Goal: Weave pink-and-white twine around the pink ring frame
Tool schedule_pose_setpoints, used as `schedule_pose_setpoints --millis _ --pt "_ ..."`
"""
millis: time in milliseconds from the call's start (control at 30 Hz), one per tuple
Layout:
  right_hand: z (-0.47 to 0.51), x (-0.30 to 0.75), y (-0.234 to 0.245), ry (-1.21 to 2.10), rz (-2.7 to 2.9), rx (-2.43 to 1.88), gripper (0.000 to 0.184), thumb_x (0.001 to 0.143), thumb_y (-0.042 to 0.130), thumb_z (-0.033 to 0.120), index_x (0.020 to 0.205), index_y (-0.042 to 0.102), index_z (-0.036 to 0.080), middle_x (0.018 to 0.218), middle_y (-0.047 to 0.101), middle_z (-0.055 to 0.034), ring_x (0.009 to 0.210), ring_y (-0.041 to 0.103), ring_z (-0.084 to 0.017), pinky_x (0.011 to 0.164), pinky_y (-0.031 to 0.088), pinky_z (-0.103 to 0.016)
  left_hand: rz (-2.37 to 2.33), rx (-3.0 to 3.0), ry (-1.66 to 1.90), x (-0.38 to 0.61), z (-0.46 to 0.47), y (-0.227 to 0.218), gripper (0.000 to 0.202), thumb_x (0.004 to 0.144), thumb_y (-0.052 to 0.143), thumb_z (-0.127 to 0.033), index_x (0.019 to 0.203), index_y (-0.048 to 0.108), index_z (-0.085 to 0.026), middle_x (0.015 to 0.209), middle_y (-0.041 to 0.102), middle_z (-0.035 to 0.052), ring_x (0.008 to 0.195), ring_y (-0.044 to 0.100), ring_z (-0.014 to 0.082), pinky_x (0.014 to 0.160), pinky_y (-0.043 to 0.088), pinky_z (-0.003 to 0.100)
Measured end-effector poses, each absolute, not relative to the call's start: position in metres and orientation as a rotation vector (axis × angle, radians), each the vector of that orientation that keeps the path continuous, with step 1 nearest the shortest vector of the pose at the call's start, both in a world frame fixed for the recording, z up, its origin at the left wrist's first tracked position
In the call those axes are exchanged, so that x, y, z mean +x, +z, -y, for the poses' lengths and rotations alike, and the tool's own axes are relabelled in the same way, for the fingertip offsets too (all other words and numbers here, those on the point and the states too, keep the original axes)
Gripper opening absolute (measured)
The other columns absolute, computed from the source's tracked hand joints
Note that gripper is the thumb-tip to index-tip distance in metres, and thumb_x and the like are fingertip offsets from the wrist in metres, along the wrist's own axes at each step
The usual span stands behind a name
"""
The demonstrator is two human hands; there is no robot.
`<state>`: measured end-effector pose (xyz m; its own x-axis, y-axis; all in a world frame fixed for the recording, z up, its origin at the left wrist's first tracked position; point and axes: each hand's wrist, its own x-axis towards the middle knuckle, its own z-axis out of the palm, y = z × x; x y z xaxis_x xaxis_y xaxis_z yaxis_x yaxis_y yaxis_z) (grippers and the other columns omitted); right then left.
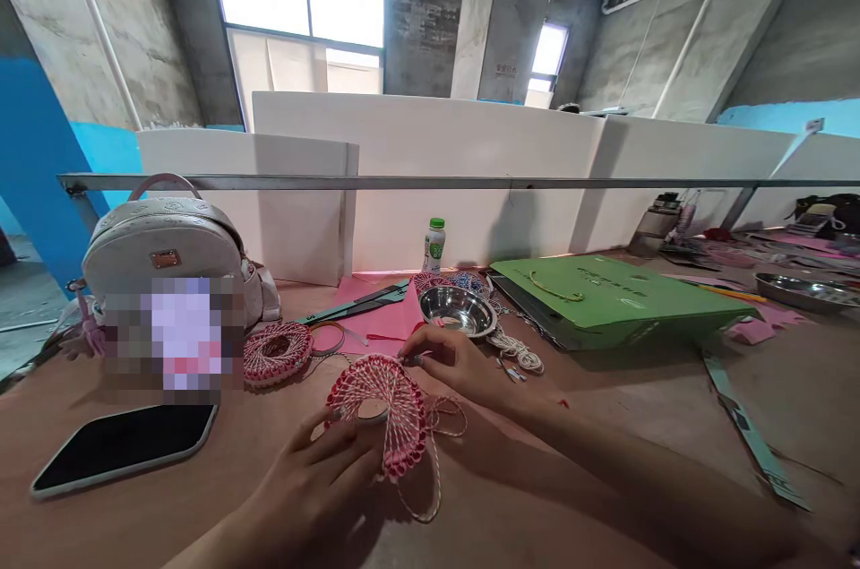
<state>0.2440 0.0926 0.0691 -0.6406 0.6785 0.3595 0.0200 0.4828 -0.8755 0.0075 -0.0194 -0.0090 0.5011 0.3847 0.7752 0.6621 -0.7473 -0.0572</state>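
Observation:
A round piece wound with red and white cord (pixel 405 412), with an opening at its middle, is held tilted above the table. My left hand (pixel 336 461) grips it from the lower left, its fingers closed over the near side. Thumb and fingertips of my right hand (pixel 453 363) are pinched together at the upper right rim; what they hold is too small to make out. From the round piece a loose red and white cord (pixel 438 470) loops down to the table. A similar wound ring (pixel 277 354) lies to the left.
A steel bowl (pixel 470 309) stands behind my right hand beside a bundle of white cord (pixel 520 352). Pink paper (pixel 396 314) and a green ruler (pixel 356 305) lie behind. Around are a phone (pixel 127 448), a backpack (pixel 167 228), a bottle (pixel 434 245) and a green folder (pixel 618 291).

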Motion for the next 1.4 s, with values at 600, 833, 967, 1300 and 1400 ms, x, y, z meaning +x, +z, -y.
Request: schedule_pose_setpoints --millis 600,833,967,1300,1400 --pt "-0.08 0.241 0.061 0.725 2.396 -0.633 0.038 0.104 0.051 0.029 0.142 0.056 0.026 0.134 0.067 -0.01 0.12 0.066 -0.023 0.105 0.051 -0.047 0.847 -2.455 -0.923 0.004 0.013 -0.011 0.022 0.096 0.066 -0.029 0.117 0.066 -0.024 0.115 0.076 0.0005 0.118 0.064 0.0164 0.117 0.023 0.032" --pt "-0.082 0.242 0.057 0.289 2.458 -0.593 0.037 0.106 0.043 0.021 0.138 0.061 0.025 0.137 0.065 -0.0097 0.118 0.066 -0.021 0.098 0.057 -0.041 0.882 -2.457 -0.896 0.002 0.012 -0.011 0.022 0.095 0.066 -0.032 0.116 0.066 -0.025 0.113 0.076 0.0 0.113 0.065 0.017 0.113 0.027 0.033" --pt "-0.081 0.245 0.053 -0.203 2.326 -0.437 0.034 0.103 0.05 0.02 0.133 0.064 0.026 0.138 0.061 -0.0106 0.122 0.058 -0.023 0.1 0.053 -0.044 0.899 -2.489 -0.902 0.0 0.011 -0.011 0.018 0.095 0.063 -0.024 0.113 0.065 -0.025 0.106 0.078 -0.0013 0.104 0.066 0.0173 0.111 0.026 0.035" --pt "-0.024 0.24 0.087 1.228 2.4 -0.48 0.049 0.111 0.025 0.039 0.112 0.067 0.014 0.085 0.072 -0.0056 0.075 0.068 -0.014 0.071 0.058 -0.026 1.154 -2.404 -1.094 0.008 0.008 -0.009 0.008 0.095 0.058 -0.025 0.09 0.064 -0.024 0.081 0.071 -0.0009 0.085 0.062 0.0194 0.103 0.031 0.039" --pt "0.011 0.246 0.098 1.647 2.632 -0.522 0.047 0.102 0.045 0.058 0.101 0.07 0.018 0.073 0.067 -0.0009 0.065 0.067 -0.013 0.057 0.055 -0.02 1.237 -2.375 -1.124 0.008 0.006 -0.009 0.016 0.098 0.059 -0.029 0.083 0.062 -0.023 0.077 0.069 -0.0015 0.081 0.06 0.0191 0.102 0.031 0.039"
